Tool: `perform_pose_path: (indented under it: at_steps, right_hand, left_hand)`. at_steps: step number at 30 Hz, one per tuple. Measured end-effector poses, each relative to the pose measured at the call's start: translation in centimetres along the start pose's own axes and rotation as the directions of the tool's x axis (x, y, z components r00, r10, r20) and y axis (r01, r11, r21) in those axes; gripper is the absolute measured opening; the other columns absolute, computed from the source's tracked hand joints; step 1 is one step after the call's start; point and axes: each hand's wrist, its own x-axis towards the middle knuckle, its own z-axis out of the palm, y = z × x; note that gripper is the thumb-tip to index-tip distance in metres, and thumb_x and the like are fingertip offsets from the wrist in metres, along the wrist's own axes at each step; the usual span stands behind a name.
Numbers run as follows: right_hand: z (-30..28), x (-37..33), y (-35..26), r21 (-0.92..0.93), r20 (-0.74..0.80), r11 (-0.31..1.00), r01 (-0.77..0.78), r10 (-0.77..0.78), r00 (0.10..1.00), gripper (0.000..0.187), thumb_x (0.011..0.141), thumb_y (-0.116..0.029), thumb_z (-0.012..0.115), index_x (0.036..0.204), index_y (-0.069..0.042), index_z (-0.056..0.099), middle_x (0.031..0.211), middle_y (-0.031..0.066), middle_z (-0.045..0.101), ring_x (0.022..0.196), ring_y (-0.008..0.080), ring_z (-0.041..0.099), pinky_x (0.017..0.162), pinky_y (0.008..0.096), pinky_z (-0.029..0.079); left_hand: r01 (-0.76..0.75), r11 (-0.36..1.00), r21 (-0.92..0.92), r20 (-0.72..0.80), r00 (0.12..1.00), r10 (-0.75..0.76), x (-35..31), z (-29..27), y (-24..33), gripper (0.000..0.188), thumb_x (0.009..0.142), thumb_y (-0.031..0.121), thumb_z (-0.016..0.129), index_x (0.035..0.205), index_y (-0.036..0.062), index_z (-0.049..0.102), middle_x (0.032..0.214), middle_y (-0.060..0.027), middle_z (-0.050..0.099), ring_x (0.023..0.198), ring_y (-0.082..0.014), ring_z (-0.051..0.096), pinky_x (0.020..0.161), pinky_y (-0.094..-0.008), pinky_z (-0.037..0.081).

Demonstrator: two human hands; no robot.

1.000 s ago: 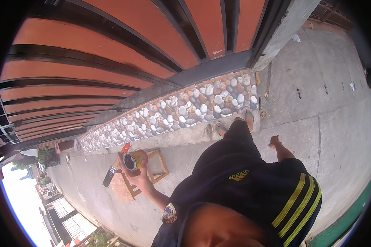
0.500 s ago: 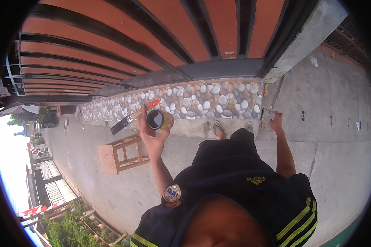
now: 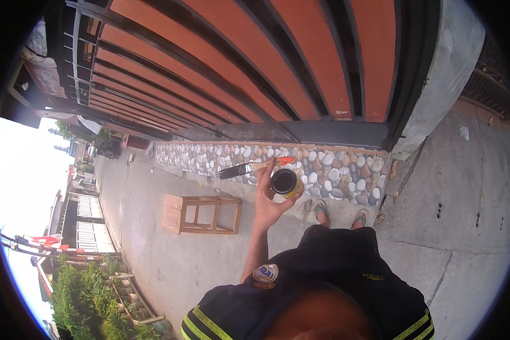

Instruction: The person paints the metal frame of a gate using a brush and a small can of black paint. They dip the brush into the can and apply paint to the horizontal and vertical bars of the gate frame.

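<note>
My left hand (image 3: 268, 205) is closed round a small yellow can (image 3: 284, 182) whose open top shows dark contents, perhaps paint. The same hand also holds a flat paintbrush (image 3: 246, 169) with dark bristles pointing left. Its wooden handle has an orange end and lies across beside the can, under the fingers. Hand, can and brush are in front of a pebble-patterned strip (image 3: 328, 170) at the foot of a gate (image 3: 255, 62) with orange panels and dark bars. No part of my right hand shows.
A wooden stool (image 3: 201, 214) lies on the concrete ground (image 3: 136, 198) left of my arm. Beyond the gate's right end stands a grey concrete pillar (image 3: 450, 68). My sandalled feet (image 3: 322, 214) are close to the pebble strip. Green plants (image 3: 85, 294) grow at the lower left.
The view has shifted, and the gate and stool now appear further right and lower. My left hand, can and brush have moved right in the picture. My right hand has gone out of view.
</note>
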Motion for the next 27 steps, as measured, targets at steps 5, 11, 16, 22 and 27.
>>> perform_pose_path:
  at_steps: [5, 11, 16, 22, 27]
  right_hand:
    - [-3.3, -1.7, -6.5, 0.977, 0.154, 0.162, -0.137, -0.094, 0.984, 0.047, 0.097, -0.035, 0.050, 0.124, 0.003, 0.053, 0.097, 0.0139, 0.056, 0.083, 0.0245, 0.054, 0.092, 0.0452, 0.051]
    - [-21.9, -1.0, -15.0, 0.966, -0.257, -0.130, 0.222, -0.405, 0.877, 0.028, 0.097, -0.021, 0.053, 0.117, -0.003, 0.063, 0.069, 0.0013, 0.051, 0.052, 0.0107, 0.042, 0.065, 0.0299, 0.052]
    - [-31.8, -12.8, -24.4, 0.775, -0.624, -0.244, 0.582, -0.434, 0.649, 0.021, 0.092, -0.013, 0.060, 0.109, -0.003, 0.067, 0.059, -0.0041, 0.046, 0.052, 0.0068, 0.044, 0.046, 0.0231, 0.039]
    - [-33.5, -24.5, -28.0, 0.723, -0.578, -0.034, 0.690, -0.576, 0.578, 0.026, 0.092, -0.033, 0.067, 0.102, -0.008, 0.070, 0.064, -0.0069, 0.047, 0.056, 0.0054, 0.041, 0.056, 0.0205, 0.038]
    - [-32.3, -33.4, -28.8, 0.711, -0.448, -0.200, 0.674, -0.868, 0.214, 0.051, 0.094, -0.036, 0.062, 0.132, -0.002, 0.055, 0.097, 0.0024, 0.062, 0.095, 0.0120, 0.057, 0.092, 0.0273, 0.042]
  left_hand:
    - [-0.072, 0.994, 0.077, 0.078, 0.995, 0.066, 0.1, 3.3, 1.4, 0.099, 0.066, 0.000, 0.081, 0.151, 0.0042, 0.030, 0.126, -0.0077, 0.040, 0.118, -0.0202, 0.056, 0.099, -0.0328, 0.050]
    - [-0.083, 0.995, -0.061, 0.171, 0.981, 0.092, 0.3, 5.8, 2.1, 0.098, 0.069, 0.005, 0.083, 0.151, 0.0093, 0.031, 0.136, -0.0080, 0.037, 0.126, -0.0209, 0.049, 0.104, -0.0350, 0.045]
    - [-0.080, 0.995, -0.066, 0.221, 0.971, 0.093, -0.3, 7.7, 2.8, 0.098, 0.069, 0.006, 0.082, 0.152, 0.0120, 0.031, 0.136, -0.0070, 0.038, 0.124, -0.0218, 0.051, 0.105, -0.0368, 0.045]
    - [-0.099, 0.991, -0.090, 0.246, 0.962, 0.118, -0.4, 9.6, 4.4, 0.101, 0.066, 0.002, 0.081, 0.152, 0.0081, 0.028, 0.141, -0.0080, 0.035, 0.125, -0.0180, 0.049, 0.107, -0.0321, 0.043]
    - [-0.070, 0.994, -0.084, 0.299, 0.950, 0.092, -0.9, 10.1, 4.6, 0.100, 0.066, 0.001, 0.079, 0.152, 0.0128, 0.030, 0.138, -0.0084, 0.037, 0.124, -0.0211, 0.050, 0.108, -0.0354, 0.044]
